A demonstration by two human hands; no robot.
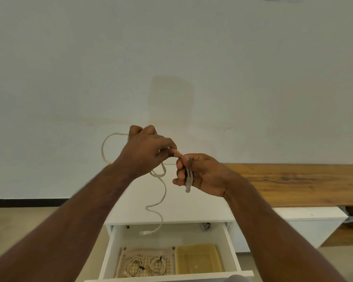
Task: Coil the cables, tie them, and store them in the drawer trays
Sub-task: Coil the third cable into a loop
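Note:
I hold a beige cable up in front of the white wall. My left hand grips it with curled fingers, and a loop sticks out to the left. My right hand pinches a folded end of the same cable, with a plug hanging below the fingers. The rest of the cable dangles down, and its other plug hangs over the open white drawer. In the drawer a beige perforated tray holds two tied cable coils, and a yellow translucent tray beside it looks empty.
The drawer belongs to a low white cabinet against the wall. A wooden bench top runs off to the right above a second white unit. A small dark object lies at the drawer's back right. Beige floor lies to the left.

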